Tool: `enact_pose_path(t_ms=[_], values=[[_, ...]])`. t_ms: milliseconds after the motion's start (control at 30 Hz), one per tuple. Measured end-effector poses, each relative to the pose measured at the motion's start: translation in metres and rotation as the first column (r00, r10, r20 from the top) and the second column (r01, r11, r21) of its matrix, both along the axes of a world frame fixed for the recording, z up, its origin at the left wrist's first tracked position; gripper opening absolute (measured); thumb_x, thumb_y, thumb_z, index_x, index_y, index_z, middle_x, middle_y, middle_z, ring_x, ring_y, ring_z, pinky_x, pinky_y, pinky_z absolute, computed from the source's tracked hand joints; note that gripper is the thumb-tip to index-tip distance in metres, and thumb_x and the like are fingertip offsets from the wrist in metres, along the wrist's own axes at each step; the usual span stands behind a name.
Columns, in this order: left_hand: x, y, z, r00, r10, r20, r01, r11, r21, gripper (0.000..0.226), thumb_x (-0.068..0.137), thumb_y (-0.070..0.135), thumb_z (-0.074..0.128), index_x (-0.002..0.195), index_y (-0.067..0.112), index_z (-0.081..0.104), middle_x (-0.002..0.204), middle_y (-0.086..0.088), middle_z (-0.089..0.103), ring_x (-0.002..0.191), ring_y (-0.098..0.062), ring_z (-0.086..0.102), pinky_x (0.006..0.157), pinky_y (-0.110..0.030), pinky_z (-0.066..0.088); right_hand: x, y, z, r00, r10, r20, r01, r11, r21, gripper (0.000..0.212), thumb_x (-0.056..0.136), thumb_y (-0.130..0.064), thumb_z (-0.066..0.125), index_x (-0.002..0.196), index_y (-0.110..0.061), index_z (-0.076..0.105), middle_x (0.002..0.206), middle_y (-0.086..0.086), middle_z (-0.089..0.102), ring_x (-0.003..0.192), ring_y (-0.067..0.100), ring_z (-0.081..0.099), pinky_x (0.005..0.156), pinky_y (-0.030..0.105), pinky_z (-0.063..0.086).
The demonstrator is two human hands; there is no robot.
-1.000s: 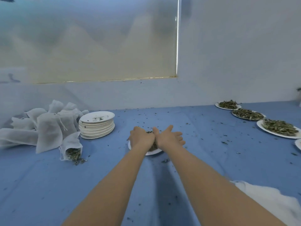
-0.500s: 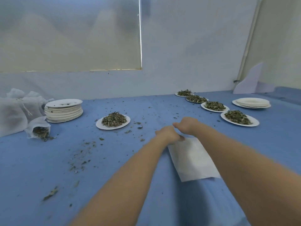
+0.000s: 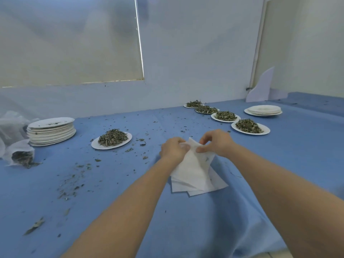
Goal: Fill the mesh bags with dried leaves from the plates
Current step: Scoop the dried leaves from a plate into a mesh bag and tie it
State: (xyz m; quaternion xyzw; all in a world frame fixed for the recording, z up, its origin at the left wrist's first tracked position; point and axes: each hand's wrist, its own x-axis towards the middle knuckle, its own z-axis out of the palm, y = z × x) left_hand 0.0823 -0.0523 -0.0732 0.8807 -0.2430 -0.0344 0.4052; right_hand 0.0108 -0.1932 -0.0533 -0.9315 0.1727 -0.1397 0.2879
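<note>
Covering the whole work surface, the blue cloth [image 3: 186, 229] carried scattered leaf crumbs. At far left stood a tall stack of empty plates [image 3: 51, 131], with filled mesh bags [image 3: 11, 135] beside it, one lying open and spilling leaves. A plate of dried leaves [image 3: 111, 140] sat left of centre; four more heaped plates [image 3: 250, 127] ran in a row toward the wall, near a short stack of used plates [image 3: 263, 110]. Flat spare bags [image 3: 216, 185] lay at centre. Above them, the left hand [image 3: 172, 149] and right hand [image 3: 216, 143] each pinched the top edge of one empty mesh bag [image 3: 193, 164], lifting its mouth off the pile.
</note>
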Motion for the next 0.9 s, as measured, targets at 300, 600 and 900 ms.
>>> enact_pose_path(t_ms=[300, 600, 900], values=[[0.008, 0.005, -0.004, 0.995, 0.038, 0.095, -0.033, 0.998, -0.057, 0.03, 0.09, 0.043, 0.053, 0.118, 0.031, 0.059, 0.124, 0.004, 0.059, 0.124, -0.022, 0.041, 0.1, -0.036, 0.036, 0.009, 0.008, 0.008, 0.997, 0.072, -0.024, -0.076, 0.953, -0.293, 0.027, 0.095, -0.023, 0.054, 0.103, -0.005, 0.071, 0.107, 0.019, 0.061, 0.099, 0.03, 0.057, 0.076, 0.032, 0.038], [0.006, -0.009, 0.024, 0.999, 0.03, -0.029, -0.037, 0.956, -0.291, 0.014, 0.098, 0.025, 0.041, 0.093, 0.014, 0.048, 0.082, 0.005, 0.048, 0.081, -0.017, 0.046, 0.062, -0.026, 0.032, 0.014, 0.008, 0.023, 0.926, 0.012, 0.377, 0.022, 0.996, -0.085, 0.011, 0.08, -0.02, 0.074, 0.088, -0.018, 0.067, 0.087, -0.003, 0.067, 0.082, 0.012, 0.058, 0.068, 0.019, 0.037], [0.016, -0.009, 0.049, 1.0, -0.006, -0.002, 0.005, 0.928, -0.372, 0.01, 0.097, 0.024, 0.043, 0.096, 0.016, 0.049, 0.092, 0.002, 0.052, 0.075, -0.013, 0.05, 0.058, -0.024, 0.039, 0.032, 0.02, 0.053, 0.889, 0.089, 0.45, -0.001, 0.981, -0.192, 0.012, 0.074, -0.035, 0.078, 0.077, -0.026, 0.07, 0.082, -0.005, 0.051, 0.084, 0.012, 0.047, 0.066, 0.012, 0.031]])
